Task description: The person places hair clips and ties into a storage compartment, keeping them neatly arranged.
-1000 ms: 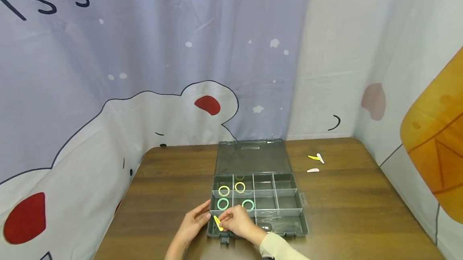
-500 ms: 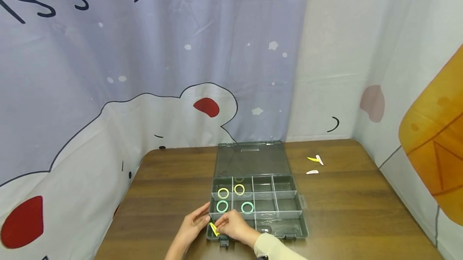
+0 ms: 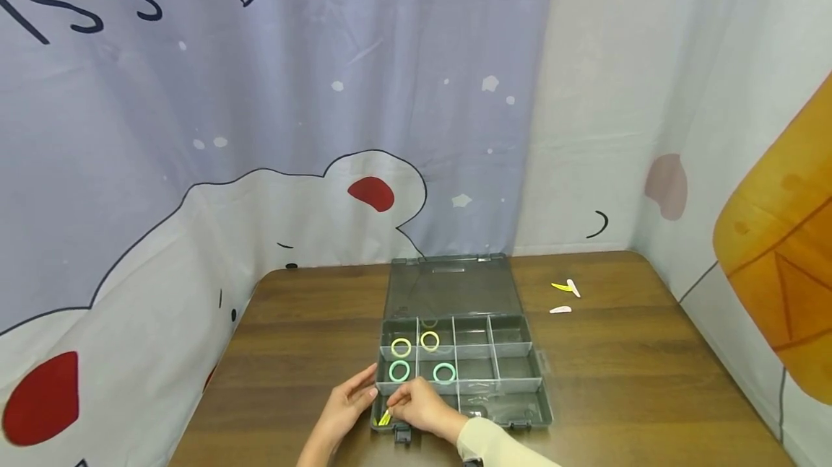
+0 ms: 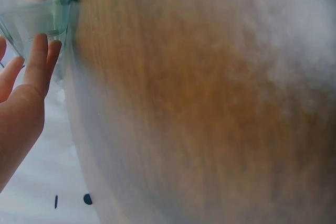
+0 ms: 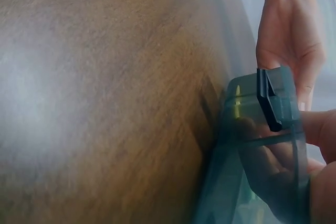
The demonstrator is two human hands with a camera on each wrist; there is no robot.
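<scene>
A dark translucent compartment box (image 3: 499,385) lies with its lid folded back. My right hand (image 3: 424,406) reaches into its front left compartment and pinches a yellow hair clip (image 3: 385,418) low inside. Through the box's front wall, the right wrist view shows the yellow clip (image 5: 237,102) beside the fingertips. My left hand (image 3: 346,405) rests its extended fingers against the box's left side, thumb near the front left corner. Yellow rings (image 3: 401,348) and green rings (image 3: 399,371) sit in the left compartments behind the right hand.
On the table's (image 3: 624,380) back right lie a yellow hair clip (image 3: 561,286), a white clip (image 3: 573,288) across its end, and another white clip (image 3: 560,310). The open lid (image 3: 451,286) extends towards the curtain (image 3: 468,128). A black latch (image 3: 403,434) juts from the box front.
My right hand has moved slightly down and left into the front left compartment, and the yellow clip has gone lower and tilted the other way. My left hand stays at the box's side.
</scene>
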